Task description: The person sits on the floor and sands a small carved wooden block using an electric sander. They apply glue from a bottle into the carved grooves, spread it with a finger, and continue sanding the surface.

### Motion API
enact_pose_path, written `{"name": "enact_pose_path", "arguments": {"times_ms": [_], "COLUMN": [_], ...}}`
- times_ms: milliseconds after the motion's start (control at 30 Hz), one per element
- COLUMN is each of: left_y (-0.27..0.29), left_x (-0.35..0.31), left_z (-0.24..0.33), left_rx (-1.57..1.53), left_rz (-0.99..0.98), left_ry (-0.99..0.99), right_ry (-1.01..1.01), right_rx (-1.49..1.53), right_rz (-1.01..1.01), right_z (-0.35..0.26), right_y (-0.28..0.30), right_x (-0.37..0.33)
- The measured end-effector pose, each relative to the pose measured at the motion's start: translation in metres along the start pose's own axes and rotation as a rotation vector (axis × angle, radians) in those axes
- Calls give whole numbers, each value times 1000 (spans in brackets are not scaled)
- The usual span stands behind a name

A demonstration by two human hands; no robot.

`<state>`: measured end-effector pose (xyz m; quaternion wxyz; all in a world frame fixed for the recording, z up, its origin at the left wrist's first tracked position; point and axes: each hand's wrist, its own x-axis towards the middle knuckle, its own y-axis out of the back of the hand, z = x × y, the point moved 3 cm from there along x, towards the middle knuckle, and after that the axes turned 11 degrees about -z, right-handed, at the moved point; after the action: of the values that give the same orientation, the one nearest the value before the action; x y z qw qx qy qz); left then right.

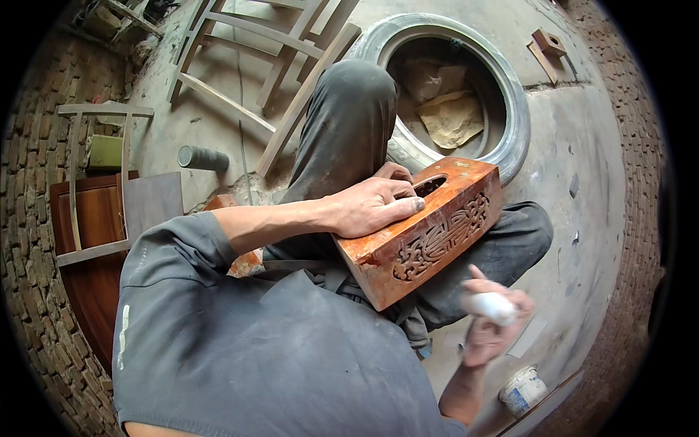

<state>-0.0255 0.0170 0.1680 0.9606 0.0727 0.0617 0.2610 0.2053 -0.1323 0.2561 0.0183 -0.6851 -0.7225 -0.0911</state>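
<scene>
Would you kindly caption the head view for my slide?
Left hand steadies a carved box; right hand holds a white wad.

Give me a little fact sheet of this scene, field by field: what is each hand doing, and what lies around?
Left hand: left hand rests on top of the reddish-brown carved wooden box, fingers by its oval slot
Right hand: right hand grips a small white wad, blurred, apart from the box
Box: tilted on the person's lap, carved fretwork side facing the camera
Behind: worn grey rubber tyre on concrete, crumpled paper inside
Left: pale bare wooden chair frames
Lower right: small white tub on the floor
</scene>
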Motion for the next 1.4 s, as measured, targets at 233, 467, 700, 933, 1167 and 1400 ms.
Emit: {"name": "enact_pose_path", "arguments": {"times_ms": [233,467,700,933,1167,1400], "left_y": [1,-1,-3,15,4,7], "left_x": [2,0,0,6,3,11], "left_z": [3,1,-2,-7,-7,3], "left_rx": [14,-46,-175,176,59,91], "left_rz": [-21,-20,4,-4,61,67], "left_ry": [-23,20,272,95,246,386], "right_ry": [245,387,439,-7,-553,-657], "right_rx": [99,330,-138,-545,-626,-531], "right_rz": [-590,-619,109,631,756,650], "right_z": [0,-7,-12,135,338,458], "right_y": [-85,-122,5,168,165,140], "right_x": [23,10,-12,-38,-102,-113]}}
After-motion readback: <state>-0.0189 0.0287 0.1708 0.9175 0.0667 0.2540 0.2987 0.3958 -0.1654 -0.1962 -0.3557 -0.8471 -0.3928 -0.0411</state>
